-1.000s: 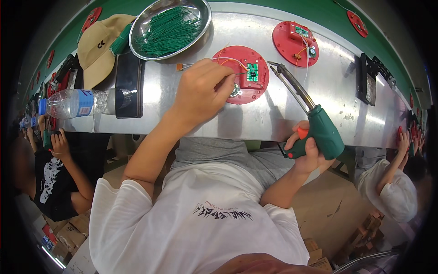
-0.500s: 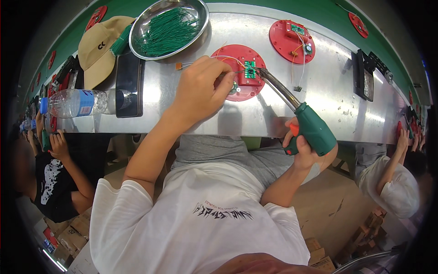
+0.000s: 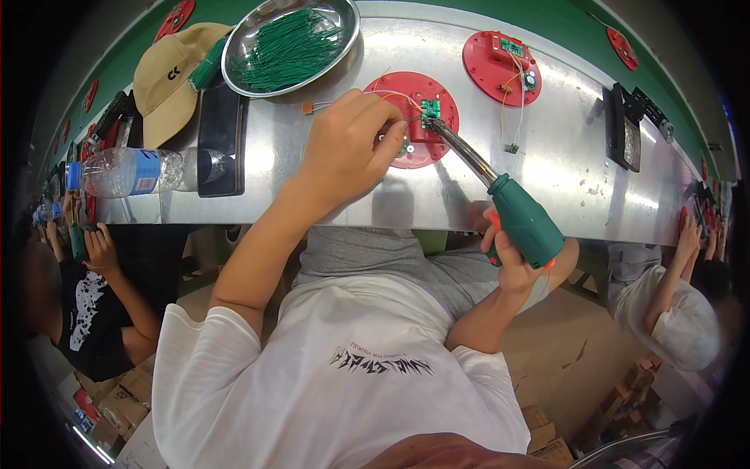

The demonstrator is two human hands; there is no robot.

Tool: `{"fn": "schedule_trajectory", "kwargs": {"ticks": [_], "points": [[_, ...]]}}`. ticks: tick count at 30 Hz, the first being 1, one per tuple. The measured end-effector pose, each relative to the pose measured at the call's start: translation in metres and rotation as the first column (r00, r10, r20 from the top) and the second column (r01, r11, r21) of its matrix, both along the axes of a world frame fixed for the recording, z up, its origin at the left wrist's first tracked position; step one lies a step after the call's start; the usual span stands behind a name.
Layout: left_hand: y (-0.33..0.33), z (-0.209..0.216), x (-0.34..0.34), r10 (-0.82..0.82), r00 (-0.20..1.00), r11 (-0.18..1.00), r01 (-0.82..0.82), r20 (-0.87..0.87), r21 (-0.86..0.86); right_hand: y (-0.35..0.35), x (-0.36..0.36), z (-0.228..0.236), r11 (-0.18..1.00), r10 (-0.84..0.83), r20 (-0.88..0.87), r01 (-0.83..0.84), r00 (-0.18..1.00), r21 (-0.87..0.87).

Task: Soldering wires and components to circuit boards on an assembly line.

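My right hand (image 3: 512,254) is wrapped round the handle of a green soldering gun (image 3: 525,219), an orange-red trigger by its fingers. Its metal tip touches or nearly touches a small green circuit board (image 3: 430,112) on a round red plastic base (image 3: 428,151). At the left side of the base, my left hand (image 3: 351,137) has thumb and forefinger pinched together on a thin wire, whose end reaches toward the board. White and orange wires (image 3: 400,94) run from the board past that hand to a small orange part (image 3: 307,108) on the metal table.
A metal bowl of green wires (image 3: 351,47) stands at the back, left of centre. Beside it are a tan cap (image 3: 168,86), a dark phone (image 3: 221,141) and a plastic bottle (image 3: 117,172). Another red base (image 3: 478,70) sits back right. Co-workers sit on both sides.
The soldering gun has shifted slightly left, its tip now lower on the board. The red base has moved a little to the right and away. My left hand keeps its pinch.
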State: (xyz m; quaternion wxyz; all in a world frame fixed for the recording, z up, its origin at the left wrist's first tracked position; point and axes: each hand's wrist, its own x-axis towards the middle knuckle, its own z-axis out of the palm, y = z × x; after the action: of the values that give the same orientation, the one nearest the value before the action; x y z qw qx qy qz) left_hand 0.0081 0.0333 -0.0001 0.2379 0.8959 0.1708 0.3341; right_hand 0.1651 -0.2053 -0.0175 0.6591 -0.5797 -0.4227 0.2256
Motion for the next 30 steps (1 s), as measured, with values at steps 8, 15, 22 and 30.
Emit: {"fn": "schedule_trajectory", "kwargs": {"ticks": [8,15,22,30], "points": [[0.001,-0.003,0.001,0.006,0.999,1.0,-0.006,0.032,-0.006,0.001,-0.002,0.002,1.0,0.002,-0.004,-0.002,1.0,0.001],[0.0,0.002,0.0,-0.015,1.0,0.999,0.014,-0.025,-0.044,-0.001,-0.002,0.003,1.0,-0.014,0.04,0.014,0.999,-0.006],[0.0,0.002,0.0,-0.02,1.0,0.998,0.019,-0.02,-0.054,-0.004,-0.002,0.006,0.999,-0.027,0.05,0.029,0.998,-0.037],[0.001,0.001,0.001,-0.031,0.999,0.998,0.03,-0.023,-0.052,0.002,-0.007,0.022,0.996,-0.084,-0.188,0.087,0.979,0.008]]}}
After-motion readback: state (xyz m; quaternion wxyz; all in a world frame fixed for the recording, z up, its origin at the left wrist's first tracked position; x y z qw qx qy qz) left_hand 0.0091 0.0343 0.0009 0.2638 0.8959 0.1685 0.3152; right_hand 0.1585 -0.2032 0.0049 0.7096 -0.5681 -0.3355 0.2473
